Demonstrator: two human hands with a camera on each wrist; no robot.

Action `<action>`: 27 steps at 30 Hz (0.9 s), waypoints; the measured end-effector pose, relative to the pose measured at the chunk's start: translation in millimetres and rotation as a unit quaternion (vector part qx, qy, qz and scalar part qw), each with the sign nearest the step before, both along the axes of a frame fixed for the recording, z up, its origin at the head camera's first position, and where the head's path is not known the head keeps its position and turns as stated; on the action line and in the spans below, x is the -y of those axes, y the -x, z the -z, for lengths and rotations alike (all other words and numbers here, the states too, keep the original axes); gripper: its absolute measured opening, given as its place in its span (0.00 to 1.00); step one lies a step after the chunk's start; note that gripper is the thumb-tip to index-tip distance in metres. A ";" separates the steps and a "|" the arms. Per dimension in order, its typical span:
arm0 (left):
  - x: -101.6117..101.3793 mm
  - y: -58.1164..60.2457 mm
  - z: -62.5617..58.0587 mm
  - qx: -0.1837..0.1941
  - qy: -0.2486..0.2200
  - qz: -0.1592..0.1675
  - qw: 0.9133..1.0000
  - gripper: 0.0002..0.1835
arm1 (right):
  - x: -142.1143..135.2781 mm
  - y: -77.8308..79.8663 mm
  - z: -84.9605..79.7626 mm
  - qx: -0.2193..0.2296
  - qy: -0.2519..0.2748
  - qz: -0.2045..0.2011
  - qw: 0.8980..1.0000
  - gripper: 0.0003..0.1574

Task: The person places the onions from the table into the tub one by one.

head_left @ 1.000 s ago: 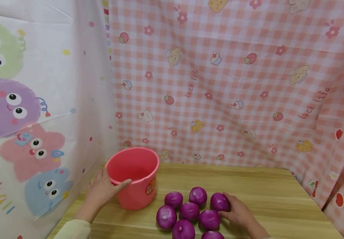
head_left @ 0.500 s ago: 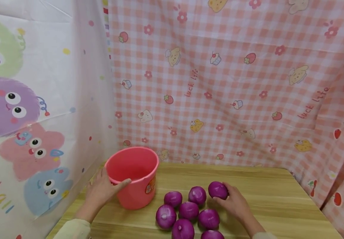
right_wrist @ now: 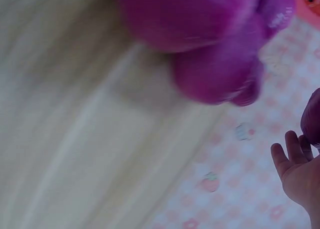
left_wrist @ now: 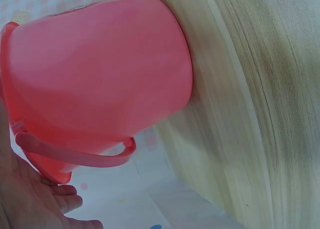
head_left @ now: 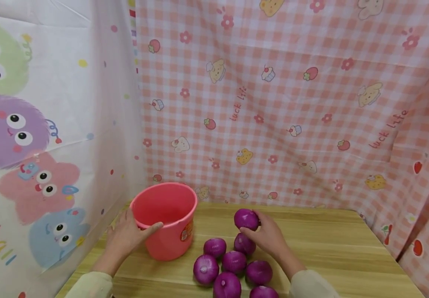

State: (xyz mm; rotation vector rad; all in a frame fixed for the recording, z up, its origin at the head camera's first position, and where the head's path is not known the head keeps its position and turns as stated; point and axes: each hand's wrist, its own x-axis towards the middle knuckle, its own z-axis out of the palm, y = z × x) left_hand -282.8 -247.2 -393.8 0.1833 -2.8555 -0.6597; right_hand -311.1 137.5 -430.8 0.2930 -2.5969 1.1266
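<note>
My right hand (head_left: 268, 234) pinches a purple onion (head_left: 246, 219) between thumb and fingers. In the head view that onion appears just above another onion (head_left: 245, 244) of the group. The right wrist view catches the held onion (right_wrist: 313, 119) only at its edge, with the hand (right_wrist: 300, 176) below it. On the left stands an upright pink bucket (head_left: 169, 244), and my left hand (head_left: 126, 238) rests on its rim, thumb along the near side. In the left wrist view, the fingers (left_wrist: 67, 201) reach out fairly straight by the rim, near the bucket's handle (left_wrist: 75, 155).
Several more purple onions (head_left: 234, 262) lie grouped on the wooden table (head_left: 322, 244), right of the bucket. A pink checked cloth (head_left: 274, 103) hangs behind the table, and a white cartoon-print cloth (head_left: 102, 103) hangs along the left.
My right hand has lifted the rightmost onion off the table and carried it leftward and away from me, over the back of the group. The left hand and bucket have stayed in place.
</note>
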 end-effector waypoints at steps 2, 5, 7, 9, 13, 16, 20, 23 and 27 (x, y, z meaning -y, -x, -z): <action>0.2 0.2 0.2 0.000 -0.001 0.000 1.000 0.69 | 10.4 2.7 -8.3 -0.007 0.007 -0.010 1.000 0.44; 0.6 0.6 1.2 -0.001 -0.004 0.000 1.000 0.69 | 26.9 4.8 -22.2 -0.011 0.015 -0.029 0.999 0.45; 1.3 0.7 1.8 -0.003 -0.004 0.001 1.000 0.69 | 38.1 5.6 -30.8 -0.012 0.015 -0.041 0.999 0.46; 2.0 1.0 2.4 -0.004 -0.004 0.001 1.000 0.68 | 49.3 6.5 -38.7 -0.015 0.011 -0.053 0.998 0.46; 3.4 1.5 3.2 -0.003 -0.004 0.001 1.000 0.68 | 71.3 11.3 -51.2 -0.031 -0.010 -0.078 0.996 0.45; 4.1 0.6 3.2 -0.002 -0.003 0.001 1.000 0.68 | 87.9 14.4 -60.0 -0.030 -0.017 -0.092 0.995 0.44; 3.6 -1.5 2.0 -0.001 -0.001 0.001 1.000 0.69 | 108.1 18.3 -70.1 -0.022 -0.016 -0.108 0.994 0.44; 2.9 -1.9 1.4 0.000 0.000 0.002 1.000 0.68 | 121.1 21.7 -75.0 -0.025 -0.022 -0.115 0.993 0.43; 1.4 -1.7 1.1 -0.007 0.003 0.002 1.000 0.68 | 135.3 25.5 -76.9 -0.025 -0.025 -0.122 0.992 0.41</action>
